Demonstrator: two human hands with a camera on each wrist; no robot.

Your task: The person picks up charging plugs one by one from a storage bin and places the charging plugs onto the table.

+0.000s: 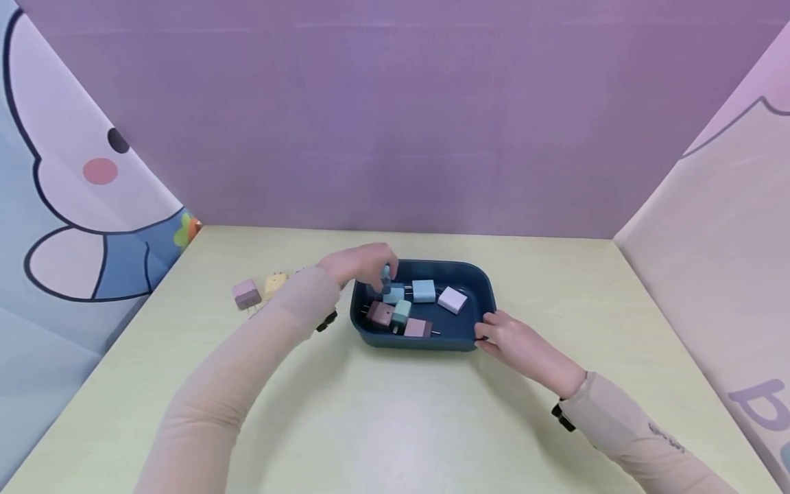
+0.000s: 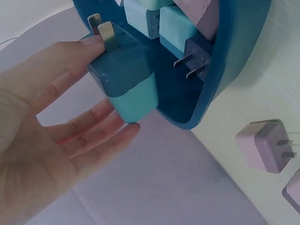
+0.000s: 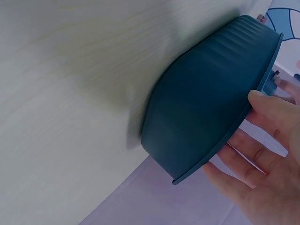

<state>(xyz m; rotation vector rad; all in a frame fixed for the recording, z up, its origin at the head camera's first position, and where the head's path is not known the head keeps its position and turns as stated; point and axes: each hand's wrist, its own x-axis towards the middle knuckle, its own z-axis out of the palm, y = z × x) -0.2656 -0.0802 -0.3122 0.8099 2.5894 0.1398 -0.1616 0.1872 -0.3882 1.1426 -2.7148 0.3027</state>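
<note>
A dark blue plastic basin [image 1: 463, 333] stands on the table with several coloured charger plugs inside, among them a light blue one [image 1: 424, 291], a white one [image 1: 452, 300] and a mauve one [image 1: 380, 313]. Over the basin's left end, my left hand [image 1: 364, 264] pinches a two-tone blue charger plug [image 2: 124, 77] between thumb and fingers, its two metal prongs pointing up in the left wrist view. My right hand [image 1: 509, 339] grips the basin's rim at its near right corner, thumb and fingers on either side of the edge [image 3: 225, 143].
Left of the basin, a purple charger plug [image 1: 246, 293] and a yellow one [image 1: 275, 283] lie on the pale wood-grain table [image 1: 395, 412]; the left arm partly hides that area. A purple backdrop [image 1: 395, 123] rises behind the table, with printed sheets at both sides.
</note>
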